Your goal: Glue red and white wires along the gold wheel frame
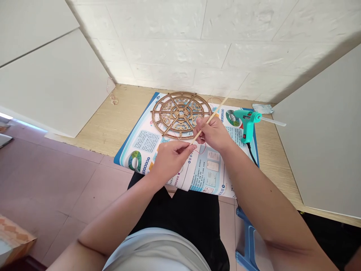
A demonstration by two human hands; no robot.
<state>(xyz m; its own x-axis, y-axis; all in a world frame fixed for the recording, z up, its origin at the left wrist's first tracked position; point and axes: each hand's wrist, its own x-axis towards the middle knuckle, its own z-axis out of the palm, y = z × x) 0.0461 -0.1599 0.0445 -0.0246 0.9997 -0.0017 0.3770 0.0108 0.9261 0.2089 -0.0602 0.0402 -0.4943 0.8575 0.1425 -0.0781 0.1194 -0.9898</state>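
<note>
My right hand is shut around a thin wooden stick that slants up and away over a round laser-cut wooden wheel. My left hand pinches the stick's lower end. A thin red thread loops below the stick near my fingers, and how it attaches is hidden. Both hands are over a printed paper sheet, with the wheel lying flat on its far part. To the right of my right hand, a teal hot glue gun lies on the sheet, a clear glue stick in its rear.
The sheet lies on a light wooden desk against a white brick-pattern wall, with white panels at both sides. A plastic packet and loose wire lie on the desk. A blue stool stands below.
</note>
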